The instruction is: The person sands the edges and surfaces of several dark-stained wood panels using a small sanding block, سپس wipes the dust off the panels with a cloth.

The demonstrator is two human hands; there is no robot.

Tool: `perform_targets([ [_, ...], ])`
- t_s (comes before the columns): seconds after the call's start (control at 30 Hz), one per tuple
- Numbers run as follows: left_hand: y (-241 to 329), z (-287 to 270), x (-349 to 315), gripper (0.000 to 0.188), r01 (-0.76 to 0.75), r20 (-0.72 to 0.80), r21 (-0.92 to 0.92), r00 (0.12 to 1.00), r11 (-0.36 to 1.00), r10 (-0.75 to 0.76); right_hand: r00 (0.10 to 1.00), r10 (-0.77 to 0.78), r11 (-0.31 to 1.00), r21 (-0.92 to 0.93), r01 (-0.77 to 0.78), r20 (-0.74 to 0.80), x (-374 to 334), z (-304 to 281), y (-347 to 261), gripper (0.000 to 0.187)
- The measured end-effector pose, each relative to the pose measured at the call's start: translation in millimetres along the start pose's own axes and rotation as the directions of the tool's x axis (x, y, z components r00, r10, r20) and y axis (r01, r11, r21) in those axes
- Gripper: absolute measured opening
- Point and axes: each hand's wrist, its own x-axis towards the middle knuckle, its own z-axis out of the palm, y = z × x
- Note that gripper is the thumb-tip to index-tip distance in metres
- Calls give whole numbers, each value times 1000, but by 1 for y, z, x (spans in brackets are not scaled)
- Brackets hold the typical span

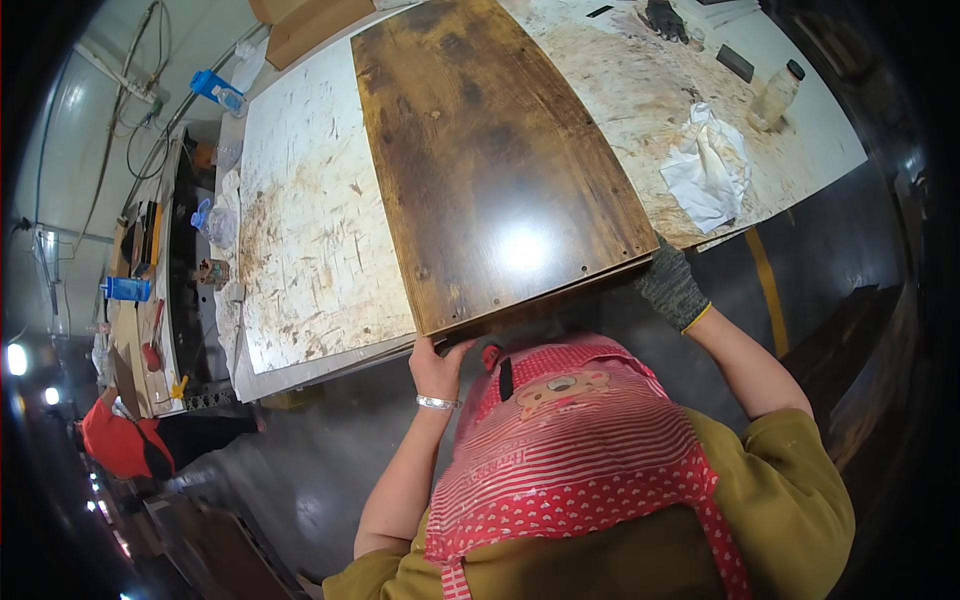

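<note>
The grip of the left hand (436,374) touches the near left corner of the brown board (480,160), and that of the gloved right hand (672,290) the near right corner; the fingers are partly hidden, so I cannot tell whether either is closed. In the head view, the brown board lies on the white worktop (310,210), its near end at the edge. I judge it stiff, rather heavy, slippery on the glossy face; supporting both corners from beneath seems safest.
</note>
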Motion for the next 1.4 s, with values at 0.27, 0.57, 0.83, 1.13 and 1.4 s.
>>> perform_targets([
  [0.27, 7, 1, 3, 37, 80, -79, 71, 994, 994, -74, 992, -97, 957, -282, 71, -80, -1, 2, 0, 94],
  [0.57, -4, 12, 13, 35, -153, -224, -49, 965, 987, 139, 983, -72, 975, -217, 34, -169, 6, 13, 3, 88],
  [0.83, 16, -22, 23, 80, -73, -37, -184, 997, 980, 68, 996, 64, 998, -19, -66, -68, 7, -32, -49, 75],
  [1.13, 43, -29, 48, 51, -247, -126, -175, 966, 953, 227, 952, -47, 971, 209, 114, -302, 39, -34, -73, 59],
  [1.4, 42, -40, 42, 70, -61, 67, -436, 993, 898, 100, 978, 11, 963, 267, 46, -208, 36, -42, -77, 66],
])
